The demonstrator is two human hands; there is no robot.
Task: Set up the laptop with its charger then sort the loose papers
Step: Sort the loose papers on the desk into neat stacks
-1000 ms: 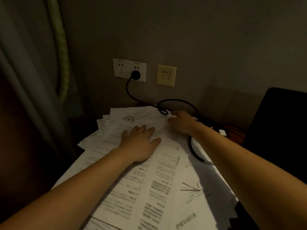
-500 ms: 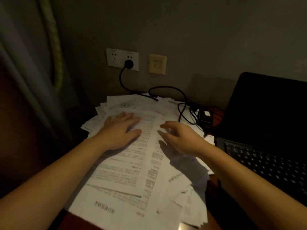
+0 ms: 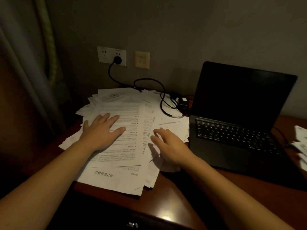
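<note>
My left hand (image 3: 103,131) flat, fingers spread, pressing top sheet of loose papers (image 3: 119,173): one sprawling pile, sheets uncountable. My right hand (image 3: 169,146) loosely bent, fingertips on pile, gripping nothing. One charger (image 3: 182,102) behind pile, beside one open laptop (image 3: 232,135) at right.

The papers (image 3: 126,146) are white, covered in rows of black print. The laptop (image 3: 232,146) is black, its screen dark, its keys faintly marked in pale grey. The cable (image 3: 162,103) is black, with a silvery stretch near the laptop. The socket (image 3: 106,54) is white, the plug (image 3: 117,59) in it black, the plate (image 3: 142,60) beside it cream. The desk (image 3: 166,196) is glossy reddish brown. The curtain (image 3: 25,72) is grey with a green edge
</note>
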